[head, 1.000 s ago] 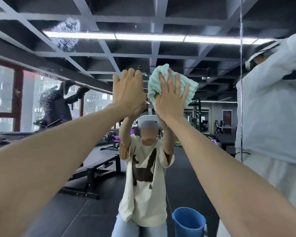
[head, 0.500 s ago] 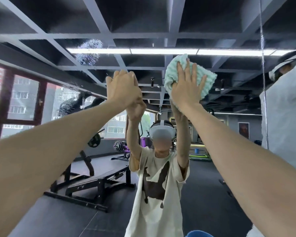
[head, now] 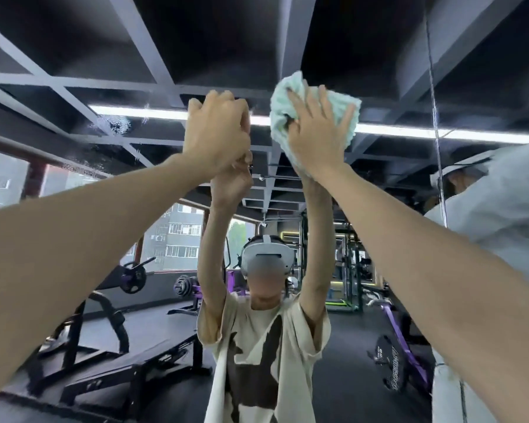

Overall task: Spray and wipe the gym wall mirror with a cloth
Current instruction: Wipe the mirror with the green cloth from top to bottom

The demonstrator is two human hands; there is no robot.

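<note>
currently right hand [head: 315, 138] presses the mint cloth [head: 287, 93] flat on the wall mirror [head: 364, 41], fingers spread, up near the reflected ceiling light [head: 409, 131]. left hand [head: 217, 132] sits at the glass beside it, fingers bent; can't tell if it holds anything. risks: bare left hand smears the smooth glass; bunched, nubby terry cloth slips at full reach; spray droplet patch [head: 119, 125] far left dries unwiped.

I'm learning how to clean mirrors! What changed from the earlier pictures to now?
Both hands slid up the mirror: the right hand pushed the cloth higher, and the left hand, flat a second ago, curled its fingers. The right hand still presses the cloth on the mirror.
</note>
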